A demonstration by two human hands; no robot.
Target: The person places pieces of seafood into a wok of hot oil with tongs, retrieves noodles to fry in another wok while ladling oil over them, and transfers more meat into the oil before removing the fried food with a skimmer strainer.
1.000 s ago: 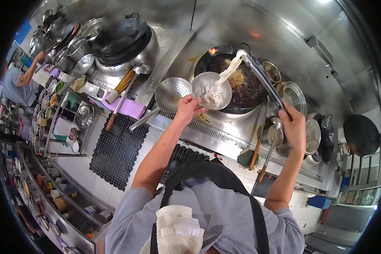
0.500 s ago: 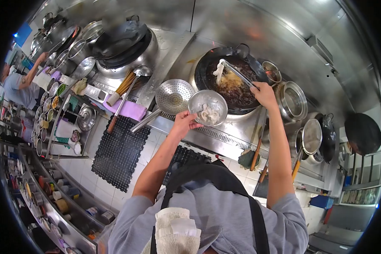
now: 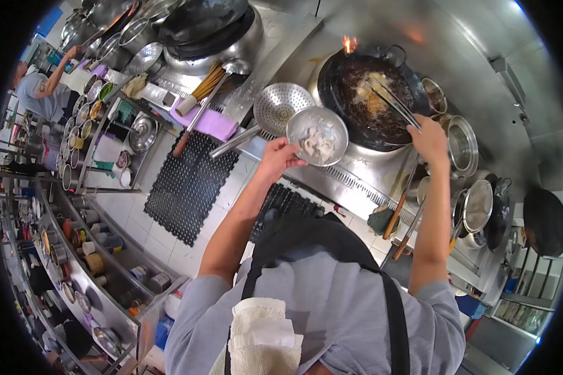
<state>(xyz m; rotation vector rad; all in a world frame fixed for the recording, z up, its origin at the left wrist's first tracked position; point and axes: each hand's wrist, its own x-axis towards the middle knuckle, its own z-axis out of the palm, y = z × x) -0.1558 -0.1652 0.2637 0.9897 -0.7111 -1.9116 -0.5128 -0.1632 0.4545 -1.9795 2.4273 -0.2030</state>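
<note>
My left hand (image 3: 278, 160) is closed on the near-left rim of a metal bowl (image 3: 339, 122). Inside it lie pale, wet-coated pieces of food (image 3: 319, 142) I cannot identify. My right hand (image 3: 430, 139) grips metal tongs (image 3: 395, 103) that reach down into a black wok (image 3: 416, 78) of dark oil. Foamy golden bubbles (image 3: 369, 100) surround the tong tips; whether a piece is still between them is hidden. The bowl is held just left of the wok, beside a perforated strainer (image 3: 281, 103).
A flame (image 3: 349, 44) shows behind the wok. Metal pots (image 3: 463, 147) and a mesh strainer (image 3: 477, 203) stand to the right. A ladle (image 3: 236, 67) lies near a purple cloth (image 3: 213, 123). At far left, another person (image 3: 44, 90) stands by the counter.
The tongs have gone down into the oil from above it, where they held a pale piece. A flame now shows behind the wok. The view has shifted, moving the scene rightward.
</note>
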